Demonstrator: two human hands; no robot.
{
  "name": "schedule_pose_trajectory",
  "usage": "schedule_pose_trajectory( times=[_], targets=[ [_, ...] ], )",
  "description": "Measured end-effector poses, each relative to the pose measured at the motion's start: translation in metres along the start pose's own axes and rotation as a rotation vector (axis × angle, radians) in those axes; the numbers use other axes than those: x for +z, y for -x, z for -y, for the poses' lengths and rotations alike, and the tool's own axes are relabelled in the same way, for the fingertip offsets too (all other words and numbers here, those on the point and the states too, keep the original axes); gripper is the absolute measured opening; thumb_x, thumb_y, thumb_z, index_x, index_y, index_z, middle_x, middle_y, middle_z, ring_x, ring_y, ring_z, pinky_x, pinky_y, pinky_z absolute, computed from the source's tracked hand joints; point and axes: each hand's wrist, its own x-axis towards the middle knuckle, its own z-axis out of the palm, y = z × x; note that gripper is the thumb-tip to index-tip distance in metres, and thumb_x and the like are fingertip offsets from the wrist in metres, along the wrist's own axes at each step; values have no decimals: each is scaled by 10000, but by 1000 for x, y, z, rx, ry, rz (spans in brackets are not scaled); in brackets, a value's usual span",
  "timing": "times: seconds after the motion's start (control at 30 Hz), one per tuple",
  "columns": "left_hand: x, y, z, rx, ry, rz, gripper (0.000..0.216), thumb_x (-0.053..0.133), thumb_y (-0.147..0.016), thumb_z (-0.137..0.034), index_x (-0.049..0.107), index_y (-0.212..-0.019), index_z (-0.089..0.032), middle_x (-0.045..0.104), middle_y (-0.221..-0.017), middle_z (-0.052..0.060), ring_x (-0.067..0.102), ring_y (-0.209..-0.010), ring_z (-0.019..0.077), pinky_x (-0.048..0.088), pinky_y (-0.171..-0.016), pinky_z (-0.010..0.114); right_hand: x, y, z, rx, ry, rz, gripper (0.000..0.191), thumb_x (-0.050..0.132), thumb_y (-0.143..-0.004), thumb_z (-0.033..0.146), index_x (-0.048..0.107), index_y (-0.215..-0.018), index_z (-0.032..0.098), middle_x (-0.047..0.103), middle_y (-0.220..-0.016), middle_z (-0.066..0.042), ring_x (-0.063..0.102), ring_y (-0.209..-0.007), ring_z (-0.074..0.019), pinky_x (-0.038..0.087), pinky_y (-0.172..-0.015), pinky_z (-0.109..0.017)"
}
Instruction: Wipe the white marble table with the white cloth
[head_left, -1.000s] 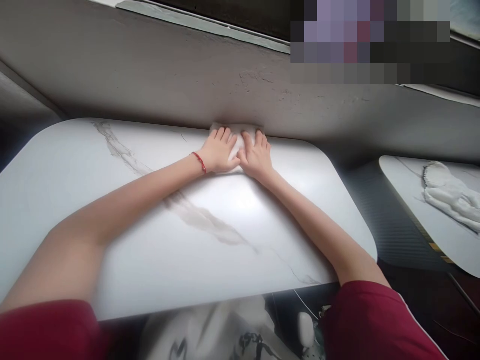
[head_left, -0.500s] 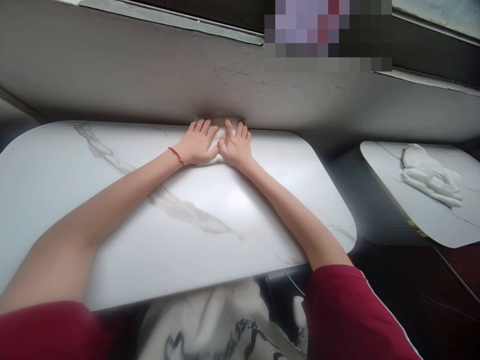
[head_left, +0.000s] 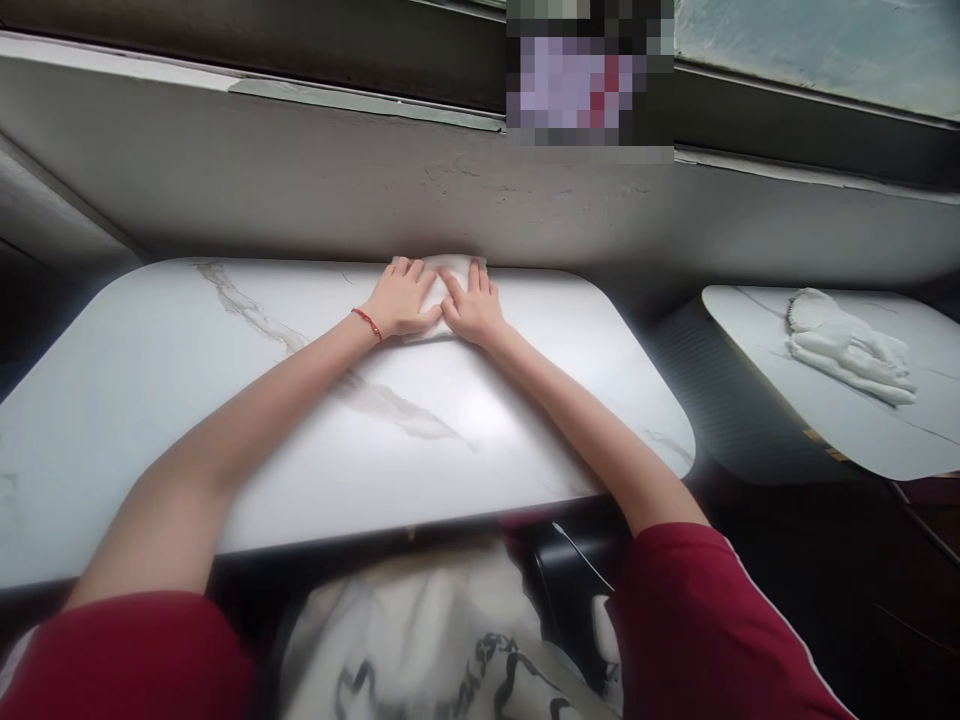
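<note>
A folded white cloth [head_left: 455,266] lies at the far edge of the white marble-patterned table [head_left: 337,480], against the wall. My left hand [head_left: 405,300] presses flat on the cloth's left part, its fingers stretched out and a red cord bracelet on the wrist. On the cloth's right part rests my right hand [head_left: 474,308], palm down, fingers extended. The thumbs come close together over the cloth's middle. Much of the cloth is covered by the two hands.
To the right, a second marble-patterned table [head_left: 847,440] bears a crumpled white cloth [head_left: 847,345]. A grey wall [head_left: 300,180] rises behind both tables, below a window [head_left: 825,55]. Patterned pale fabric [head_left: 420,640] and a white cable [head_left: 581,555] show below the near table edge.
The view has shifted slightly, showing more of the window. Both hands remain flat on the cloth at the far edge, and more of the cloth shows above the fingers.
</note>
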Motion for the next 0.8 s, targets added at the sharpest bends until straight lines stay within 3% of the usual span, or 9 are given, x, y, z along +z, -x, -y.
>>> schedule_pose_trajectory(
  times=[0.3,0.47,0.6,0.7,0.8],
  targets=[
    [-13,41,-43,-31,-37,-28,508,341,-972,-275,601,-1349,-56,648,-1239,232,544,-1187,394,442,-948,493,-19,60,17,-36,71,44,630,342,-1008,319,366,-1610,137,314,-1629,-285,298,-1479,-467,336,-1103,-612],
    [-30,107,-71,53,-140,52,559,317,-972,-266,561,-1404,-7,635,-1256,269,588,-1102,392,467,-905,505,-51,131,45,-130,109,87,648,346,-1003,341,355,-1603,96,438,-1512,-315,422,-1343,-489,441,-968,-590],
    [-37,162,-87,86,-167,73,587,332,-967,-303,561,-1422,-10,593,-1373,295,571,-1205,423,489,-925,520,-74,185,64,-232,157,126,652,357,-1013,405,362,-1601,125,490,-1471,-295,429,-1336,-490,459,-948,-590],
    [-37,176,-88,74,-86,57,590,332,-981,-338,566,-1433,-40,580,-1422,285,541,-1285,433,490,-961,540,-79,192,68,-241,133,164,665,386,-1000,411,342,-1618,168,462,-1514,-273,400,-1375,-505,436,-991,-626],
    [-34,165,-76,30,-90,57,601,296,-998,-326,537,-1451,-11,557,-1451,301,525,-1327,432,475,-997,547,-70,170,68,-217,96,173,677,394,-990,354,306,-1638,183,400,-1574,-258,373,-1412,-520,416,-1023,-644]
  ],
)
